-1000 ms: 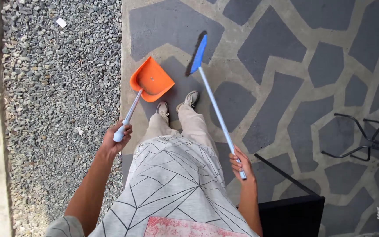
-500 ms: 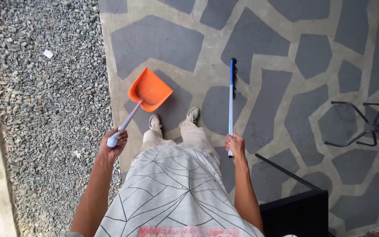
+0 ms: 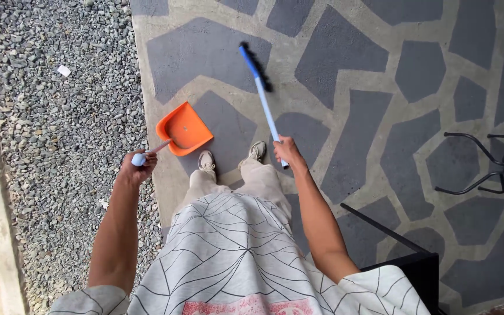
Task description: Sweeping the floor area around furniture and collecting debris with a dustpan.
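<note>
Grip check: I see the left hand (image 3: pixel 137 166) closed around the pale handle end of the orange dustpan (image 3: pixel 184 128), pan tilted above the paving near the gravel strip's (image 3: pixel 59 116) edge. Right hand (image 3: pixel 286 150) wrapped tight on the broom (image 3: pixel 262 96) shaft, blue head out ahead on the stone paving (image 3: pixel 345 64). Shoes (image 3: pixel 206 161) stand between both tools. Black metal frame (image 3: pixel 479 166) lies well apart, toward the right edge.

An orange dustpan (image 3: pixel 184 128) tilts at centre-left of the frame; a blue-headed broom (image 3: pixel 262 99) slants toward upper centre.
</note>
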